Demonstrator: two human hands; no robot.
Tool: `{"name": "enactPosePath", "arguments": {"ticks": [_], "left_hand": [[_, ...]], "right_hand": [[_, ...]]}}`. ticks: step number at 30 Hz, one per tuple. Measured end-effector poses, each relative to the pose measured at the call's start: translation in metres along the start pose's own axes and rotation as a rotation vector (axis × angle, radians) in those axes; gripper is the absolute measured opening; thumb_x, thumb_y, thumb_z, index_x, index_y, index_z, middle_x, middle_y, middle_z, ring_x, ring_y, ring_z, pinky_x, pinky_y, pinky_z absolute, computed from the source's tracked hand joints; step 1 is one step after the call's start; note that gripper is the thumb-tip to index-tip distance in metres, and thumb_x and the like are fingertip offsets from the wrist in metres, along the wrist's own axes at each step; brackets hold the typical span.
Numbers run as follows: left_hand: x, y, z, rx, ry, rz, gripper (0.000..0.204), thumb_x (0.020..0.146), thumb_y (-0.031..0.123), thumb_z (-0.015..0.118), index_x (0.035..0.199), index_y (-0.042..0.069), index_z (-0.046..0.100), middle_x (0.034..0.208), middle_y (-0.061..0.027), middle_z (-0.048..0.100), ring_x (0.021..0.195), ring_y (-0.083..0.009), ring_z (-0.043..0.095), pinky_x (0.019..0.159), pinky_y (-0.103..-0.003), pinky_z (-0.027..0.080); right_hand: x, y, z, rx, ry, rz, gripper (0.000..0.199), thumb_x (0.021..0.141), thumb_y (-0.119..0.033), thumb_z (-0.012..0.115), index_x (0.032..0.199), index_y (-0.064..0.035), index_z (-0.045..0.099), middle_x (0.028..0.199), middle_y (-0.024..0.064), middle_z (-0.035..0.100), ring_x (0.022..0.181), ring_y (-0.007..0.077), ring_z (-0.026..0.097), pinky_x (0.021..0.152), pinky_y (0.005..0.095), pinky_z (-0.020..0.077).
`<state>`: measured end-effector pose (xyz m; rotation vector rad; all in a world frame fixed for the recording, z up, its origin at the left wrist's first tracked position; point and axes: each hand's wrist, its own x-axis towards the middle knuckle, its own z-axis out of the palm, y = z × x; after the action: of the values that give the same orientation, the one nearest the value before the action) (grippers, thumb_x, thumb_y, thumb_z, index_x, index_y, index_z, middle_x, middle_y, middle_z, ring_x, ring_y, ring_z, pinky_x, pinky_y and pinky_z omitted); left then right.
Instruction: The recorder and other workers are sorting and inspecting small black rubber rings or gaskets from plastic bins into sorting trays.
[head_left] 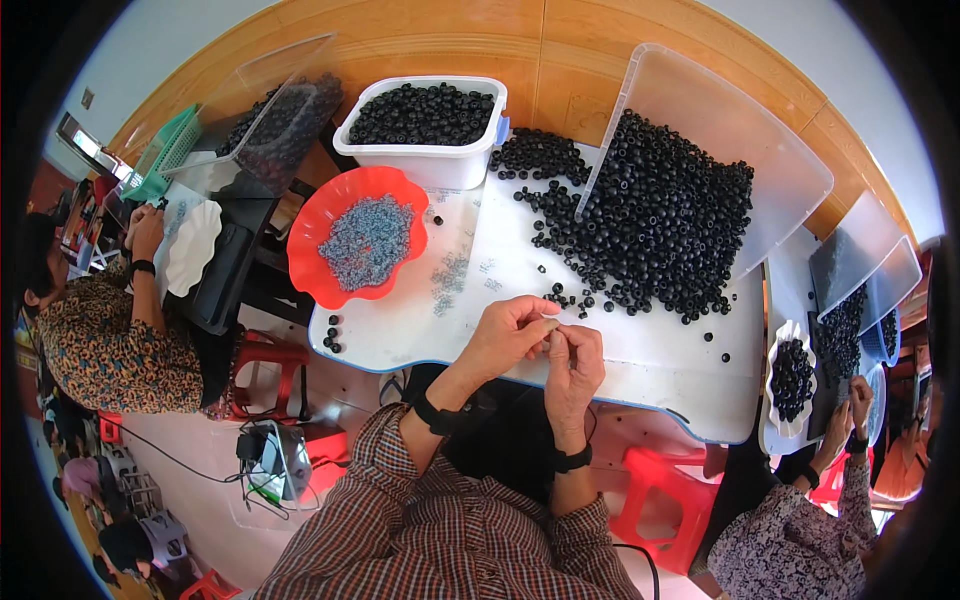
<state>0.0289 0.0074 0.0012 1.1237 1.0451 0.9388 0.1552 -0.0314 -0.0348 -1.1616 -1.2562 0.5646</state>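
Head view. Clear tub (735, 110) lies tipped, upper right, presumably so its black pieces (660, 225) spill within reach over the white table (650, 365); nearest strays just beyond the fingertips, frame centre. Red bowl (304, 230), left of centre, holds small greyish bits (365, 245), likely to keep the two kinds apart. Left hand (512, 335) and right hand (574, 368) meet at centre, fingertips pinched together; anything between too small to tell. Forearms rise from lower frame, converging.

The white desk (630, 375) is looking smooth and glossy; the red bowl (308, 235) is showing shiny plastic, the bin (745, 115) translucent plastic, the panelling (590, 50) varnished wood; black beads (660, 220) are gleaming.
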Motion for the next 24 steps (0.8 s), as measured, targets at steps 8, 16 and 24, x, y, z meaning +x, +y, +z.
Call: {"name": "enactPosePath", "arguments": {"ticks": [8,16,24], "left_hand": [[0.038,-0.004,-0.001,0.692,0.270,0.481,0.018,0.090,0.007,0.061,0.105,0.004,0.070,0.081,-0.0140,0.066,0.069,-0.0249,0.064,0.063,-0.033,0.050],[0.048,0.006,0.007,0.910,0.131,0.280,0.019,0.087,0.016,0.063,0.101,0.006,0.071,0.092,-0.0175,0.062,0.081,-0.0352,0.062,0.074,-0.042,0.050],[0.051,0.009,0.006,0.899,0.101,0.255,0.020,0.079,0.016,0.070,0.092,0.002,0.064,0.091,-0.0170,0.063,0.082,-0.0352,0.062,0.072,-0.043,0.049]], "right_hand": [[-0.001,-0.002,0.003,-0.008,0.035,0.062,0.007,0.093,0.002,0.060,0.099,0.0014,0.062,0.093,0.0103,0.058,0.068,0.0143,0.057,0.059,0.0249,0.0484],[-0.005,0.006,0.000,0.069,0.057,0.172,0.008,0.097,-0.001,0.055,0.103,0.0021,0.059,0.093,0.0073,0.057,0.064,0.0092,0.056,0.059,0.0230,0.0471],[-0.005,0.008,0.000,0.096,0.062,0.193,0.008,0.097,0.000,0.055,0.104,0.0021,0.059,0.095,0.0064,0.057,0.065,0.0086,0.055,0.059,0.0223,0.0472]]}}
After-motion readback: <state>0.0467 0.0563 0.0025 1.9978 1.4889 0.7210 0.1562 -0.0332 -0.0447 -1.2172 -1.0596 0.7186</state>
